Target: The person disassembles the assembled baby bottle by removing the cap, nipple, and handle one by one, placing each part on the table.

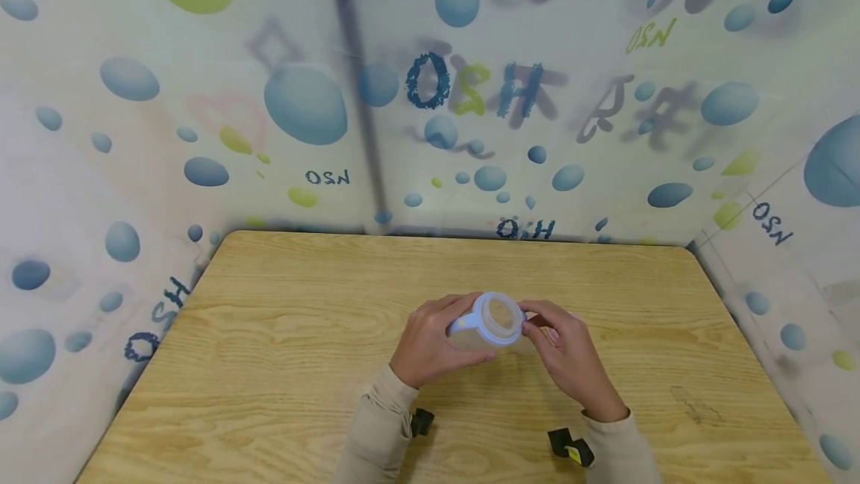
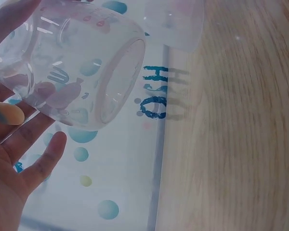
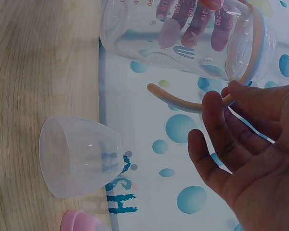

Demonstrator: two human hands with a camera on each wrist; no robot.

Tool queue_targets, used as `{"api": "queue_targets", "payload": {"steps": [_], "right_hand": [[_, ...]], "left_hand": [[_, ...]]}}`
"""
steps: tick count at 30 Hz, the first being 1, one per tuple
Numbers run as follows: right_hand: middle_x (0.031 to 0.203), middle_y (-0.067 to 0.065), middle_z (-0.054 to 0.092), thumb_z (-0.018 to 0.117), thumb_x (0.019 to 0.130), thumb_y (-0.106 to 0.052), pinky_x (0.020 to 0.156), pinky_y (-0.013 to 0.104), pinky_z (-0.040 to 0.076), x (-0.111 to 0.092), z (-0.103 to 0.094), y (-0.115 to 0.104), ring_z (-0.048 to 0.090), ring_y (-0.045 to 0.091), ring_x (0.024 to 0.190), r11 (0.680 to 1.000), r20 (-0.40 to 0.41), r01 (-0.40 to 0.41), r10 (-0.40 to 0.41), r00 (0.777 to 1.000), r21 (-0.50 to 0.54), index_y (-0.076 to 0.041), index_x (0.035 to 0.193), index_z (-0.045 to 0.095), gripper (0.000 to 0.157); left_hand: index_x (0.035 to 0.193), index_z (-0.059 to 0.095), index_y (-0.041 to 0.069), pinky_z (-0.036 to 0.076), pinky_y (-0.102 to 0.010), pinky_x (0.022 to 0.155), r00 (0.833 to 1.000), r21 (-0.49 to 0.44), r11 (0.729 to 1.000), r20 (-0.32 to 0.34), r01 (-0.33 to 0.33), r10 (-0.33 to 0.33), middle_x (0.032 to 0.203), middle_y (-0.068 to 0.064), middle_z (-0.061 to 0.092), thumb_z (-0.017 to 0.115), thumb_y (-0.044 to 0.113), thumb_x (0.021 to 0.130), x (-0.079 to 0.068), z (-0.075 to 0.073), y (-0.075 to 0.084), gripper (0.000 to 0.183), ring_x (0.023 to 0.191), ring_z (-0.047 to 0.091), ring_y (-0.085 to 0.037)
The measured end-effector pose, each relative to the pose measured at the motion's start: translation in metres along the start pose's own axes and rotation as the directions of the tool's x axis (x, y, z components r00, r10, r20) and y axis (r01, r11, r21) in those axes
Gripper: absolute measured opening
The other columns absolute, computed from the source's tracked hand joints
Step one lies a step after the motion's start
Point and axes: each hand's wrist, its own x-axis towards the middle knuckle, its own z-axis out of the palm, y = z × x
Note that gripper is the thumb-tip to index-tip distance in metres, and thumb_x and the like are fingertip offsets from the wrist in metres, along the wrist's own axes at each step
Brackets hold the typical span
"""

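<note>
My left hand [image 1: 430, 338] grips a clear baby bottle [image 1: 465, 339] round its body, the bottle tilted with its mouth toward the head camera. In the right wrist view, printed measuring marks and a fork picture show on the bottle [image 3: 183, 50]. Round its neck sits a ring [image 1: 519, 325], light blue from above, tan from below. A curved handle [image 3: 176, 102] juts out beside the neck in the right wrist view. My right hand [image 1: 569, 353] pinches this handle near the ring between thumb and fingers. Another tan end [image 2: 7, 113] shows by the left fingers.
A translucent domed cap [image 3: 82, 156] stands on the wooden table [image 1: 302, 357], with a pink piece [image 3: 82, 222] beside it. Both are mostly hidden behind my right hand in the head view. Printed white sheeting [image 1: 430, 193] borders the table's back and sides.
</note>
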Motion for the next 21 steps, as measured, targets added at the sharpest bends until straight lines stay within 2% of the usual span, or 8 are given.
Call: {"api": "queue_targets", "payload": {"steps": [4, 10, 12, 18, 21], "right_hand": [[0.115, 0.007, 0.068, 0.063, 0.094, 0.005, 0.083, 0.054, 0.054, 0.0, -0.001, -0.001, 0.066, 0.014, 0.094, 0.999, -0.008, -0.008, 0.008, 1.0, 0.032, -0.003, 0.12, 0.066, 0.027], [0.114, 0.005, 0.069, 0.064, 0.091, 0.007, 0.075, 0.038, 0.057, -0.001, -0.003, -0.001, 0.066, 0.013, 0.09, 1.0, -0.046, 0.021, -0.022, 0.999, -0.021, -0.004, 0.118, 0.067, 0.029], [0.113, 0.005, 0.069, 0.064, 0.091, 0.008, 0.075, 0.038, 0.057, -0.001, -0.004, -0.001, 0.066, 0.012, 0.09, 0.999, -0.055, 0.026, -0.027, 0.998, -0.031, -0.004, 0.119, 0.066, 0.03], [0.112, 0.007, 0.068, 0.064, 0.091, 0.009, 0.077, 0.046, 0.057, -0.002, -0.009, -0.006, 0.066, 0.015, 0.091, 0.999, -0.091, 0.032, -0.035, 0.995, -0.031, -0.004, 0.119, 0.066, 0.031], [0.11, 0.007, 0.069, 0.064, 0.09, 0.011, 0.075, 0.039, 0.058, -0.002, -0.012, -0.008, 0.065, 0.013, 0.09, 0.998, -0.116, 0.041, -0.047, 0.992, -0.053, -0.004, 0.119, 0.067, 0.032]], "left_hand": [[0.132, 0.065, 0.013, 0.055, -0.036, 0.076, 1.0, 0.001, 1.0, -0.009, -0.013, 0.013, 0.117, -0.006, 0.071, 0.094, 0.039, 0.063, 0.0, 0.0, 0.0, 0.079, 0.097, 0.067, -0.017], [0.132, 0.065, 0.012, 0.055, -0.037, 0.076, 1.0, 0.026, 1.0, -0.002, -0.018, 0.018, 0.118, -0.007, 0.07, 0.093, 0.041, 0.063, 0.0, -0.001, 0.002, 0.08, 0.097, 0.068, -0.018], [0.133, 0.065, 0.013, 0.055, -0.038, 0.077, 1.0, 0.036, 0.999, 0.004, -0.014, 0.014, 0.118, -0.007, 0.07, 0.093, 0.042, 0.063, 0.0, -0.001, 0.002, 0.08, 0.098, 0.067, -0.019], [0.133, 0.065, 0.012, 0.055, -0.039, 0.08, 1.0, 0.058, 0.998, 0.015, -0.002, 0.001, 0.118, -0.007, 0.07, 0.092, 0.044, 0.065, 0.0, -0.002, 0.003, 0.08, 0.101, 0.068, -0.021], [0.132, 0.065, 0.012, 0.055, -0.04, 0.081, 1.0, 0.055, 0.999, 0.015, 0.001, -0.002, 0.119, -0.007, 0.07, 0.092, 0.044, 0.065, 0.0, -0.003, 0.003, 0.08, 0.102, 0.068, -0.021]]}}
